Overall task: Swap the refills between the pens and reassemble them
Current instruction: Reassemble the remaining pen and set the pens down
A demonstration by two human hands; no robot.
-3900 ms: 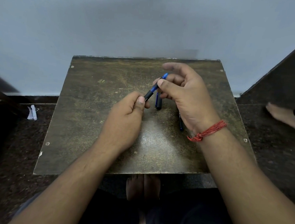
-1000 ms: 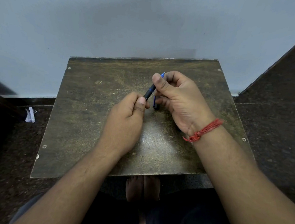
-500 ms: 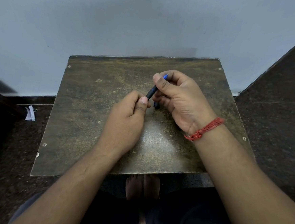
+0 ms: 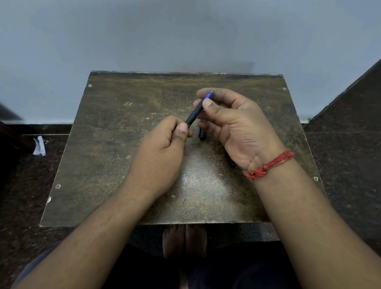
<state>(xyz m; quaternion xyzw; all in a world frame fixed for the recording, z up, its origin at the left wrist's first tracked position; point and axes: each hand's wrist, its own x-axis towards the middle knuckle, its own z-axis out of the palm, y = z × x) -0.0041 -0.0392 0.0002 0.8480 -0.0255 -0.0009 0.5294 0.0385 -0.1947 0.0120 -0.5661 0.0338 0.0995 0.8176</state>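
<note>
Since the pen (image 4: 195, 112) looks light, stiff and slick, we pinch both ends, left hand (image 4: 161, 151) and right hand (image 4: 234, 125), above the tabletop's (image 4: 115, 161) far edge.

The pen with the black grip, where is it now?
In the head view the pen is held above the middle of the table, slanted, its lower end gripped by the left hand and its blue tip end pinched by the right hand.

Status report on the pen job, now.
Left hand and right hand both grip pen, tip up. Another pen part lies on table. Nothing blocking.
</note>
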